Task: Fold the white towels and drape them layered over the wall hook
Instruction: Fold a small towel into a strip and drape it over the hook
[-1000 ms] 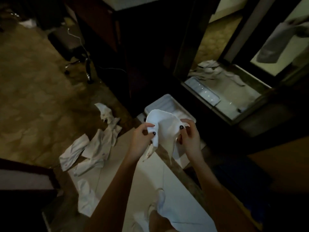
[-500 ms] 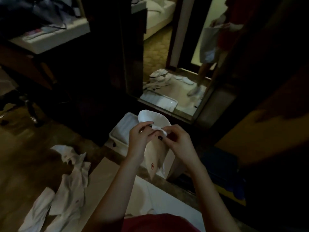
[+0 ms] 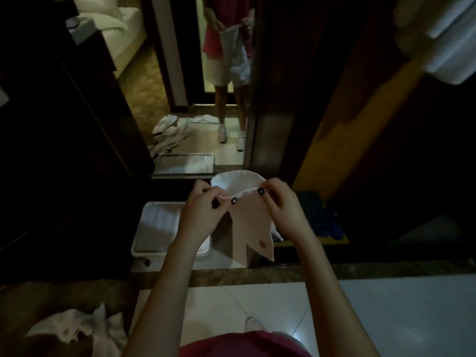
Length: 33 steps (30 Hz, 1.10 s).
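Observation:
A small white towel (image 3: 247,217) with a red emblem near its lower corner hangs in front of me at chest height. My left hand (image 3: 203,215) pinches its top edge on the left and my right hand (image 3: 280,210) pinches the same edge on the right, a short stretch of hem taut between them. The far layer bulges up in a rounded flap behind my fingers. More white towels (image 3: 438,34) hang at the top right, their support hidden. A heap of loose white towels (image 3: 82,328) lies on the floor at the lower left.
A white plastic bin (image 3: 154,228) holding white cloth stands on the floor under my left hand. A tall mirror (image 3: 195,99) ahead reflects me, the bin and scattered towels. Dark wooden cabinets flank it. Blue items (image 3: 319,215) lie on the right.
My view has tilted up from the floor toward the mirror. My hands have drawn apart along the towel's top edge, stretching it, and the towel hangs longer below them.

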{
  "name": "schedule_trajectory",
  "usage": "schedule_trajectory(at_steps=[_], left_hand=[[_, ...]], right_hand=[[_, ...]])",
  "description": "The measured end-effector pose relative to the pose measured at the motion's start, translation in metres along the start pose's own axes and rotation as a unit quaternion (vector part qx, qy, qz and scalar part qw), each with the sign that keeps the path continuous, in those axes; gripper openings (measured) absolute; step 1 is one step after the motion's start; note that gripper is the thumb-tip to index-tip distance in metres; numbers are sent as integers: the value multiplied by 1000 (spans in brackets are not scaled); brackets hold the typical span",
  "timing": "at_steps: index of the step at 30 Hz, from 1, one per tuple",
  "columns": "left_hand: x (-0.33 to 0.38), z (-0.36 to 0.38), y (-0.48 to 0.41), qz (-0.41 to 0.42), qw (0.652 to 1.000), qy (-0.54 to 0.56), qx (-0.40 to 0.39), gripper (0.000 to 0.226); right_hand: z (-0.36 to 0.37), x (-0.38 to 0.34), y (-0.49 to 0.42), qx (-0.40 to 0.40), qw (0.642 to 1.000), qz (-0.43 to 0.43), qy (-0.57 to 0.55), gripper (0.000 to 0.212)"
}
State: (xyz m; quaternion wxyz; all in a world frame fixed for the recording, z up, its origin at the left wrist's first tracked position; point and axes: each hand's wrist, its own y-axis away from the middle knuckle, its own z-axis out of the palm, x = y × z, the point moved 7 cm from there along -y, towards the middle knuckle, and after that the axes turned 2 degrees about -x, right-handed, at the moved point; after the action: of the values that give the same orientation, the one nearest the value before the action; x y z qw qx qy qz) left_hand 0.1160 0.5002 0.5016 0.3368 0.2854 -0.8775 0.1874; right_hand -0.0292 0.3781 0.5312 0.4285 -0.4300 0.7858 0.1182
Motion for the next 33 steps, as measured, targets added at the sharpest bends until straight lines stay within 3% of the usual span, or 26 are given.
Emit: schedule_trajectory(at_steps=[4, 7, 9, 13, 20, 24, 29, 33], left_hand=[[16, 8, 2, 97, 991, 66, -58, 29], [37, 18, 6, 133, 978, 116, -113, 29], [46, 27, 11, 119, 973, 150, -127, 19], [61, 43, 26, 72, 964, 214, -137, 21], [106, 47, 40, 80, 931, 336, -122, 20], [128, 54, 49, 89, 934, 329, -109, 24], [158, 72, 64, 77, 947, 285, -125, 30], [182, 82, 77, 96, 972, 177, -122, 20]], right_hand=[[-32, 13, 30, 90, 994, 60, 4, 22], [-47, 20, 56, 132, 985, 110, -20, 16], [-56, 26, 77, 167, 975, 141, -41, 15], [-74, 32, 113, 229, 959, 165, -25, 13], [-103, 28, 149, 303, 941, 148, -43, 12], [-125, 29, 162, 318, 938, 129, -38, 9], [-154, 45, 180, 281, 950, 134, -32, 17], [-177, 52, 193, 251, 961, 115, 0, 19]])
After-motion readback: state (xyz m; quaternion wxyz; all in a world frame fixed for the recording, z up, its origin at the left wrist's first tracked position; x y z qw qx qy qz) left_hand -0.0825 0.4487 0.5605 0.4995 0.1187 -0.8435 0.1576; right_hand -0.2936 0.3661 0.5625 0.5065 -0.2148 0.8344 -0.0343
